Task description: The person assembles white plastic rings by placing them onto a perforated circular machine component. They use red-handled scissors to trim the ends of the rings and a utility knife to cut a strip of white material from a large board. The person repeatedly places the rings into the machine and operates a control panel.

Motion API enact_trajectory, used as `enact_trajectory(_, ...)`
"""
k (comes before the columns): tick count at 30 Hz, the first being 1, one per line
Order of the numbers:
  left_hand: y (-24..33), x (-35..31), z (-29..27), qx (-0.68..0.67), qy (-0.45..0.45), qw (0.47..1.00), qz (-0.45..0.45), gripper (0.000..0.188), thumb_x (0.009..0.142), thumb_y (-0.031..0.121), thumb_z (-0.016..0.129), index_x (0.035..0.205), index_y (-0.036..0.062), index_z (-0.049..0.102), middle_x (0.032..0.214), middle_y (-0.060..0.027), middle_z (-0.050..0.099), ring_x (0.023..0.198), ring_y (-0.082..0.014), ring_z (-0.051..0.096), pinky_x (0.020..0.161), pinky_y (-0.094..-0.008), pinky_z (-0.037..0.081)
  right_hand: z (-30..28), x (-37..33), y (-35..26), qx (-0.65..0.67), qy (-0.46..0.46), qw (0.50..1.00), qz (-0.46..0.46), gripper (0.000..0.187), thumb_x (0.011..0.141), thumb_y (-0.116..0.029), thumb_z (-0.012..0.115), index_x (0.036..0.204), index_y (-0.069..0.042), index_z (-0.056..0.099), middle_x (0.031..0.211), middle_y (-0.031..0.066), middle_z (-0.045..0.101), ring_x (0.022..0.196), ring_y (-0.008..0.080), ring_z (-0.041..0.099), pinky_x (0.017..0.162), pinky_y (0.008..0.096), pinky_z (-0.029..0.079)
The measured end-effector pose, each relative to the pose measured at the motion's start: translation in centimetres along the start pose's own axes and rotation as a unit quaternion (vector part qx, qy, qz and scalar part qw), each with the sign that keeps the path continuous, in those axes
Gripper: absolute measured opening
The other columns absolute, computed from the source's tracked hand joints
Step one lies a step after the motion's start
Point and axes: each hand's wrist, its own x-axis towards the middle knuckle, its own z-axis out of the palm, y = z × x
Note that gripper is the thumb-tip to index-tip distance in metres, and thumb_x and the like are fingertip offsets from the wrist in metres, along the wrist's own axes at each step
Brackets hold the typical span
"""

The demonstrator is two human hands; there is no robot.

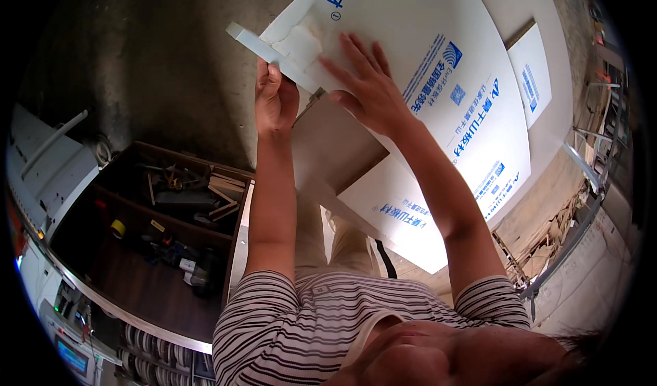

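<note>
A large white board [472, 95] with blue print lies in front of me, on top of a stack of panels. My right hand [369, 88] rests on this board near its left edge, fingers spread and slightly blurred. A narrow pale strip [256, 45] juts out past the board's left corner. My left hand [276, 98] is closed on that strip from below, thumb against its side. Between my forearms shows a plain grey-brown panel [339, 136]. Whether the strip is fixed to the board, I cannot tell.
At lower left stands a dark wooden box [116, 263] with compartments, holding wood offcuts [226, 191], a yellow tape roll [118, 229] and tools. A grey machine [51, 160] is beyond it at far left. Smaller printed panels [530, 74] lie at right, above scrap wood [547, 239].
</note>
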Motion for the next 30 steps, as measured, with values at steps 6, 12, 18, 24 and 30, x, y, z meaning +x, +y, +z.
enact_trajectory(6, -0.5, 0.3, -0.5, -0.016, 0.025, 1.000, 0.003, 0.065, 0.095, 0.029, 0.063, 0.149, 0.0060, 0.035, 0.150, -0.0053, 0.044, 0.138, -0.0219, 0.040, 0.118, -0.0414, 0.029, 1.4, -2.1, 0.8, -0.091, 0.106, 0.990, 0.011, 0.054, 0.090, -0.030, 0.065, 0.142, -0.025, 0.051, 0.147, 0.0037, 0.046, 0.135, 0.0268, 0.043, 0.119, 0.0513, 0.024)
enact_trajectory(12, -0.7, 0.5, -0.8, -0.040, 0.008, 0.999, 0.009, 0.063, 0.095, 0.024, 0.065, 0.148, 0.0052, 0.037, 0.149, -0.0058, 0.045, 0.137, -0.0215, 0.042, 0.119, -0.0415, 0.030, 1.3, -2.1, 1.1, -0.102, 0.112, 0.988, 0.001, 0.050, 0.090, -0.028, 0.066, 0.139, -0.025, 0.054, 0.147, 0.0038, 0.047, 0.135, 0.0269, 0.044, 0.118, 0.0505, 0.026)
enact_trajectory(18, -0.5, 0.2, -0.7, -0.044, -0.008, 0.999, 0.016, 0.065, 0.093, 0.022, 0.066, 0.149, 0.0069, 0.036, 0.149, -0.0037, 0.044, 0.138, -0.0212, 0.041, 0.119, -0.0418, 0.029, 1.1, -2.4, 0.9, -0.090, 0.132, 0.987, -0.001, 0.048, 0.090, -0.026, 0.067, 0.137, -0.024, 0.056, 0.147, 0.0039, 0.047, 0.136, 0.0269, 0.043, 0.118, 0.0502, 0.027)
enact_trajectory(24, 5.6, -4.5, 0.0, -0.037, 0.056, 0.991, 0.118, 0.063, 0.093, 0.024, 0.067, 0.146, 0.0081, 0.039, 0.140, -0.0017, 0.049, 0.134, -0.0221, 0.042, 0.117, -0.0395, 0.029, 1.8, -2.8, 0.8, -0.128, 0.102, 0.986, -0.014, 0.045, 0.095, -0.031, 0.057, 0.139, -0.023, 0.053, 0.151, 0.0041, 0.041, 0.144, 0.0247, 0.032, 0.121, 0.0490, 0.019)
enact_trajectory(30, 15.2, -17.2, 8.3, 0.060, -0.047, 0.974, 0.213, 0.064, 0.089, 0.038, 0.073, 0.138, 0.0054, 0.048, 0.130, -0.0064, 0.057, 0.119, -0.0189, 0.054, 0.105, -0.0371, 0.042, 2.8, -3.1, 6.6, -0.135, 0.135, 0.969, -0.156, 0.055, 0.090, -0.019, 0.061, 0.144, -0.015, 0.047, 0.146, 0.0169, 0.045, 0.140, 0.0337, 0.036, 0.112, 0.0490, 0.031)
